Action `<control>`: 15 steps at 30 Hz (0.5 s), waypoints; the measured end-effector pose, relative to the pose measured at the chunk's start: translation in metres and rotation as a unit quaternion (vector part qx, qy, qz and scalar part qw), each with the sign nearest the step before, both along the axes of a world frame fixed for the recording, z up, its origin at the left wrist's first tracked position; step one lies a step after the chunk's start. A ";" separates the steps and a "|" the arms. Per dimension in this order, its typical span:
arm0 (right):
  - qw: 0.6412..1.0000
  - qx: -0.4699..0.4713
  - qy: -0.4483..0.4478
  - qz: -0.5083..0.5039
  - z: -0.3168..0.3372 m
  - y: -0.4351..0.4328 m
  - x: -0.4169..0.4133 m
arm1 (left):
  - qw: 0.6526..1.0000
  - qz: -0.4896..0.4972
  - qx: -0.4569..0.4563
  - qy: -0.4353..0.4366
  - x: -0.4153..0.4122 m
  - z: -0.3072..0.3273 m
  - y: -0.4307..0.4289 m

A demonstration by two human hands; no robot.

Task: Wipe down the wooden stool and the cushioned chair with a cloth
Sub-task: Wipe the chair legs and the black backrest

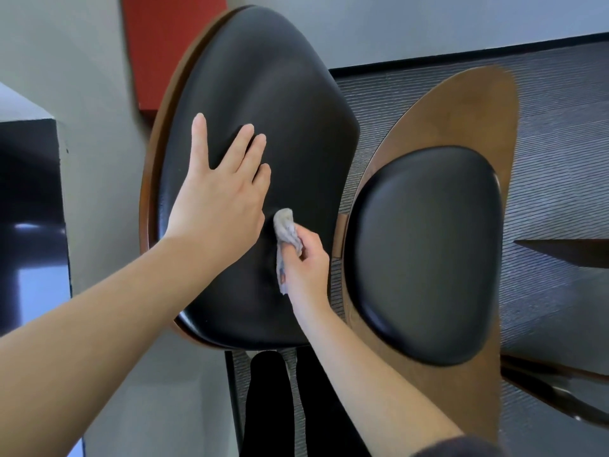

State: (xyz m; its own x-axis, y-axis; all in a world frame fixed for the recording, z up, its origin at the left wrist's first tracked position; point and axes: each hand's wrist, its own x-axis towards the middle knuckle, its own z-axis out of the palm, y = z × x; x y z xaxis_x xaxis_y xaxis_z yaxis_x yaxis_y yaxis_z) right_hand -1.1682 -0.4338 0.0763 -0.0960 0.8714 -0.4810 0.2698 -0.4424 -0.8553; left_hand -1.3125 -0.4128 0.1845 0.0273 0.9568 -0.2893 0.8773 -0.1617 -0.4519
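The cushioned chair fills the view. Its large black padded cushion in a brown wooden shell stands on the left. A smaller black pad on a curved wooden panel sits to the right. My left hand lies flat on the large cushion, fingers spread. Just below and right of it, my right hand is closed on a crumpled grey cloth, which presses against the cushion. No wooden stool is in view.
Grey ribbed carpet lies under the chair. A grey wall with a red panel is at the back left, and a dark glossy block at the far left. Dark chair legs stick out at lower right.
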 end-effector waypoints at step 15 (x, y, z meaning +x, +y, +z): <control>0.933 -0.234 -0.056 -0.267 -0.128 0.057 0.043 | 1.000 -0.005 0.021 -0.018 -0.002 -0.010 0.001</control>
State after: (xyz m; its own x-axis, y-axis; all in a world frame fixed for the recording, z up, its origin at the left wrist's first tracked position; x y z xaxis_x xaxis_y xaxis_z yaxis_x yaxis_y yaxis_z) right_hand -1.1251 -0.3771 -0.0518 0.3650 0.4724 -0.8022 -0.0206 -0.8574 -0.5143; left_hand -1.3145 -0.4123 0.1743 0.0470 0.9675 -0.2483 0.8913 -0.1529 -0.4268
